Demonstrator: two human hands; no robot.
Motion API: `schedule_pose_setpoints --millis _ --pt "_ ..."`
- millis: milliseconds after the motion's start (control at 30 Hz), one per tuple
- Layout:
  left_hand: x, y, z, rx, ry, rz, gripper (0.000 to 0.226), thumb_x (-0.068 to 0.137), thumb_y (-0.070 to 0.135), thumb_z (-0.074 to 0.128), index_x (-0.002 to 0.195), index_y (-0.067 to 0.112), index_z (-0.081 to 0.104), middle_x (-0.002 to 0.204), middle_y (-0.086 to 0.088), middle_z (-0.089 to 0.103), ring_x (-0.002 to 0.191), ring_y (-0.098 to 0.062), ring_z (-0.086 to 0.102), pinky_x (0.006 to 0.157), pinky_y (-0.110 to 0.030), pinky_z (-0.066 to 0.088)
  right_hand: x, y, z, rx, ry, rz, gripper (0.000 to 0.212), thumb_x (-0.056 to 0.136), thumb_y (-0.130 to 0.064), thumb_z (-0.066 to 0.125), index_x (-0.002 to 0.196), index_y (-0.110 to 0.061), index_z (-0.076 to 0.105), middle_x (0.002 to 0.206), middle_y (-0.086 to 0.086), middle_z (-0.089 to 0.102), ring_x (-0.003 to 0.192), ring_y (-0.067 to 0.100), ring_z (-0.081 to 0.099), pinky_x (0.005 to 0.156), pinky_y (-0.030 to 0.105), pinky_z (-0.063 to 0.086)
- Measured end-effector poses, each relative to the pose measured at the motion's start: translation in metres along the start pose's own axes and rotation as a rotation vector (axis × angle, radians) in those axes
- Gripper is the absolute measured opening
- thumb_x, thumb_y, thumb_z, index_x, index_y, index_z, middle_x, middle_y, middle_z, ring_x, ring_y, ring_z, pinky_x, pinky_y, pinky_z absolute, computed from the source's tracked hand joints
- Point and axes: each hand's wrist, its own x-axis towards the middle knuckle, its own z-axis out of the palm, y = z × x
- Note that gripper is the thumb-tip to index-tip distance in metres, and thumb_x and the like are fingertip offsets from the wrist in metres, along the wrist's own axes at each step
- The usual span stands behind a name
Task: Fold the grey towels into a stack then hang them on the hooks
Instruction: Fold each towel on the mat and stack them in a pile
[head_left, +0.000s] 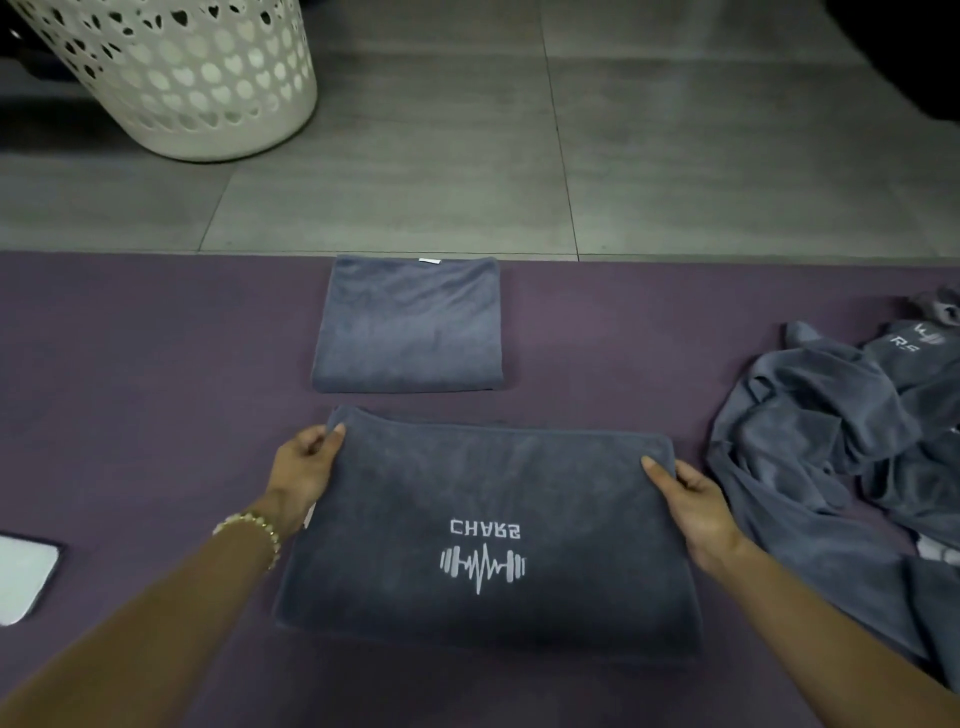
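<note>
A: While the towel lies half folded on the near side of the mat, which step is this?
B: Folding, I think. The left hand and right hand pinch its far corners, thumbs on top. Next comes one fold across.
A: Hidden?
B: Fingers under the cloth. The pile at right is cut off, and no hooks are seen.

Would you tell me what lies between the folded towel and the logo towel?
Only a bare strip of the purple mat shows there in the head view.
</note>
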Motion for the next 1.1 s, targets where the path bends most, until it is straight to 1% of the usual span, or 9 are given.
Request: schedule_pose_setpoints --millis 200,333,433,500,600,667,767,900,1100 --pt "0.007 -0.006 0.004 -0.164 0.05 0.058 0.023 0.098 0.021 0.051 0.077 0.015 0.059 0.065 0.003 0.056 0.054 0.003 0.051 0.052 -0.012 0.046 0.008 0.004 0.002 -0.042 0.088 -0.151 0.019 0.094 -0.019 0.057 0.084 -0.002 0.059 0.07 0.005 0.056 0.051 -0.001 0.052 0.051 0.012 0.048" --pt "0.01 -0.004 0.01 -0.061 0.067 0.052 0.018 0.098 0.02 0.051 0.09 0.007 0.061 0.069 0.006 0.058 0.059 -0.001 0.053 0.05 -0.006 0.042 0.02 0.008 0.005 -0.202 0.153 -0.186 0.025 0.092 -0.022 0.06 0.076 -0.003 0.055 0.063 0.006 0.047 0.058 0.013 0.043 0.057 0.026 0.042" --pt "0.016 -0.003 0.008 0.013 0.128 0.024 0.02 0.092 0.022 0.06 0.104 0.005 0.06 0.078 0.002 0.059 0.078 -0.015 0.056 0.062 -0.014 0.043 0.023 0.006 0.011 -0.262 0.256 -0.22 0.022 0.091 -0.018 0.062 0.079 -0.002 0.051 0.061 0.005 0.043 0.064 0.019 0.04 0.054 0.016 0.038" --pt "0.015 -0.004 0.003 0.146 0.176 0.031 0.032 0.086 0.025 0.069 0.108 0.006 0.056 0.09 -0.006 0.06 0.09 -0.021 0.056 0.077 -0.024 0.045 0.014 0.002 0.019 -0.284 0.352 -0.252 0.018 0.09 -0.016 0.063 0.091 -0.003 0.051 0.071 0.006 0.051 0.074 0.023 0.047 0.066 0.015 0.044" --pt "-0.001 -0.007 -0.007 0.379 0.12 -0.016 0.049 0.078 0.035 0.076 0.105 0.006 0.048 0.1 -0.01 0.057 0.096 -0.028 0.054 0.085 -0.035 0.043 -0.003 0.002 0.029 -0.546 0.418 -0.435 0.043 0.088 -0.02 0.064 0.123 -0.001 0.047 0.119 0.018 0.055 0.11 0.029 0.051 0.1 0.037 0.037" --pt "-0.017 -0.011 -0.013 0.462 0.02 -0.014 0.051 0.077 0.035 0.076 0.105 0.006 0.045 0.097 -0.006 0.055 0.096 -0.028 0.055 0.078 -0.031 0.041 -0.019 0.01 0.038 -0.776 0.308 -0.669 0.055 0.089 -0.025 0.062 0.136 -0.006 0.043 0.143 0.014 0.041 0.134 0.029 0.035 0.113 0.04 0.024" --pt "-0.036 -0.022 -0.017 0.483 -0.078 -0.005 0.059 0.074 0.032 0.08 0.115 0.008 0.045 0.1 -0.001 0.055 0.097 -0.025 0.057 0.078 -0.03 0.042 -0.04 0.036 0.055 -1.072 0.022 -0.879 0.058 0.094 -0.047 0.04 0.146 -0.021 0.034 0.156 0.001 0.025 0.145 0.02 0.015 0.119 0.037 0.006" --pt "-0.042 -0.03 -0.026 0.333 -0.124 -0.088 0.047 0.072 0.032 0.081 0.106 0.008 0.058 0.1 0.001 0.066 0.094 -0.019 0.064 0.077 -0.03 0.05 -0.047 0.073 0.06 -1.356 -0.167 -0.885 0.06 0.098 -0.058 0.013 0.152 -0.031 0.01 0.159 -0.005 0.007 0.147 0.016 0.002 0.117 0.038 -0.003" --pt "-0.066 0.009 -0.039 0.159 -0.491 -0.063 0.036 0.087 0.018 0.066 0.122 0.018 0.058 0.107 0.008 0.07 0.096 -0.003 0.066 0.096 -0.03 0.05 -0.045 0.075 0.061 -1.417 -0.203 -0.811 0.063 0.095 -0.061 0.004 0.151 -0.033 0.001 0.159 -0.007 -0.002 0.146 0.013 -0.01 0.116 0.036 -0.01"
